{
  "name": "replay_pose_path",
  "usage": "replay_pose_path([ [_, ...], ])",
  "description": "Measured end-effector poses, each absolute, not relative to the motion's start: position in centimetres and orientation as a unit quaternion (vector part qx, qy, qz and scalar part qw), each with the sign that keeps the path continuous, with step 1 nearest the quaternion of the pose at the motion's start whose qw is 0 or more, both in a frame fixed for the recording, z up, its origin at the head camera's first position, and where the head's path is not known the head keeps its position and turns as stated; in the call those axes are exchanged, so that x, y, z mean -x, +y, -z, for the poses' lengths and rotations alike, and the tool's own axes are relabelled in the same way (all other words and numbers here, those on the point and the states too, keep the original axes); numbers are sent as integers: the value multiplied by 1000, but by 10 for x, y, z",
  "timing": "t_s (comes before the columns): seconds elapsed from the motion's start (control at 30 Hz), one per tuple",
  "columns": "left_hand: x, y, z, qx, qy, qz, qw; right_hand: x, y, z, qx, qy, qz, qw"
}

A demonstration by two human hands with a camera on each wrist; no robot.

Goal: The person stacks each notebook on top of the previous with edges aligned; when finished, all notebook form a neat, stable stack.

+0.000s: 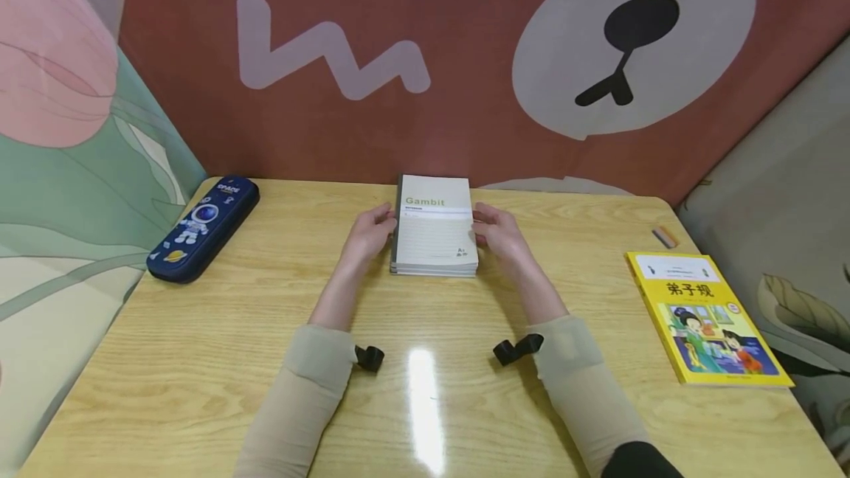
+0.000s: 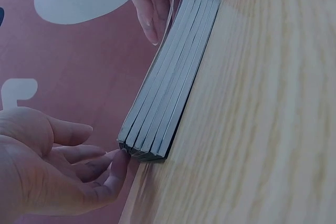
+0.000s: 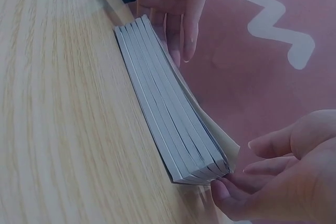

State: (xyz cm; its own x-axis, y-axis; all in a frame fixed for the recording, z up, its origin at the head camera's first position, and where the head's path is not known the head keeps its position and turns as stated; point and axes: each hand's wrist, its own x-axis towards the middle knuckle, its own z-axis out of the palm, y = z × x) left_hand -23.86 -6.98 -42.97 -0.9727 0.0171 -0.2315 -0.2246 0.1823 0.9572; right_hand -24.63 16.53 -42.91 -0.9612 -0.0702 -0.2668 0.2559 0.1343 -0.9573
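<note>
A stack of several notebooks [image 1: 438, 234] lies near the table's back edge, the top one with a white cover that reads "Gambit". My left hand [image 1: 367, 236] is at the dark spine side, and its fingertips touch the edge of the stack. On the opposite side, the fingertips of my right hand [image 1: 503, 236] meet the page edges. Both wrist views show the fingers loosely bent beside the stack, not wrapped around it. In the right wrist view the top cover [image 3: 223, 137] lifts slightly from the notebooks [image 3: 163, 108] under it.
At the table's left edge lies a dark blue pencil case [image 1: 202, 231] with an astronaut on it. A yellow book [image 1: 707, 319] rests at the right edge, with small coloured sticks [image 1: 665, 237] behind it. The brown wall [image 1: 465, 124] rises directly behind the wooden table [image 1: 425, 316].
</note>
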Motion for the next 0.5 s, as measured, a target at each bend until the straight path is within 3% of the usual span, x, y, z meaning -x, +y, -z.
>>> replay_pose_path([
  [0.5,240,-71,430,69,765,-632,99,248,165,429,-70,741,656,125],
])
